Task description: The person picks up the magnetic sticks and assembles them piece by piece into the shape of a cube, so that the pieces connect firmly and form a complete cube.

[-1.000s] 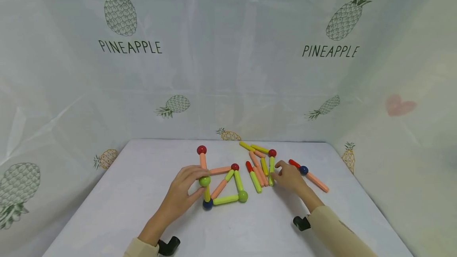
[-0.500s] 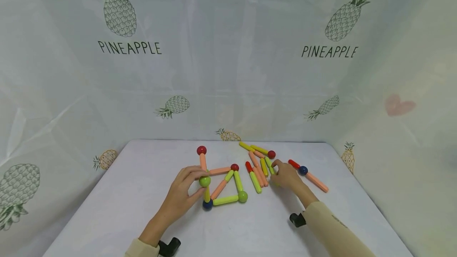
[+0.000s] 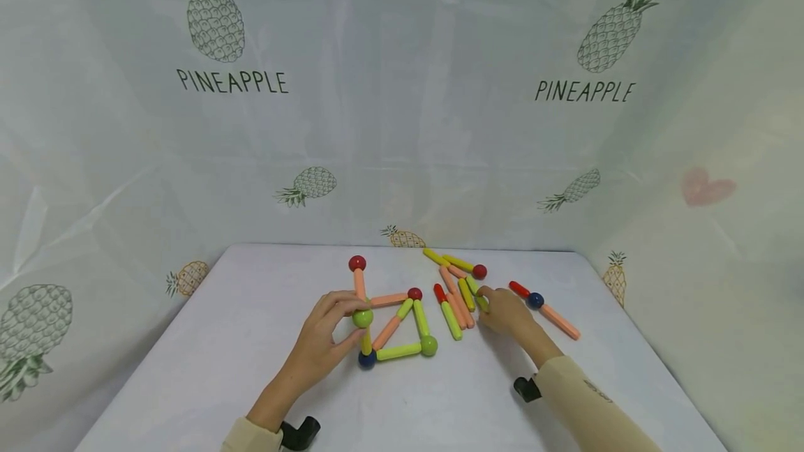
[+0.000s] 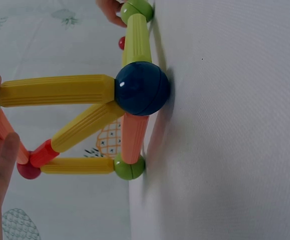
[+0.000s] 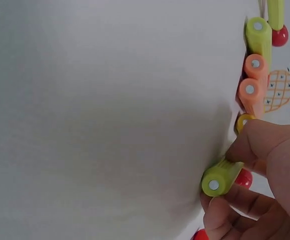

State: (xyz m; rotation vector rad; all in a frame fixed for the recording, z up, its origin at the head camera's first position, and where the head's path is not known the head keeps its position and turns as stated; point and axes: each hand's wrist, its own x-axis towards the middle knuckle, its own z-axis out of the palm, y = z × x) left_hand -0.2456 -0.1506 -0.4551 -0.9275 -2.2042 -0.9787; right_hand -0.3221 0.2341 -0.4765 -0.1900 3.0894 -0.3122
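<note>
My left hand (image 3: 317, 344) pinches a green ball (image 3: 362, 319) at an upper corner of a frame built from magnetic rods and balls. From that ball a yellow rod (image 4: 57, 90) runs down to a blue ball (image 4: 140, 88) on the table. The frame also has a red ball (image 3: 414, 294), another green ball (image 3: 429, 346) and orange, green and yellow rods. Towards the right, my right hand (image 3: 510, 314) pinches a loose light-green rod (image 5: 217, 181) between thumb and fingers; its round metal end shows in the right wrist view.
Left of my right hand lie several loose rods, among them a red-and-green pair (image 3: 448, 311) and a yellow rod (image 3: 466, 294). A red ball (image 3: 480, 271) sits behind. To the right lies a blue ball (image 3: 535, 300) joined to red and orange rods. A printed cloth (image 3: 402, 124) hangs behind the table.
My right hand has taken hold of the light-green rod, which has come apart from the red ball and turned at a slant. My left hand stays on the green ball.
</note>
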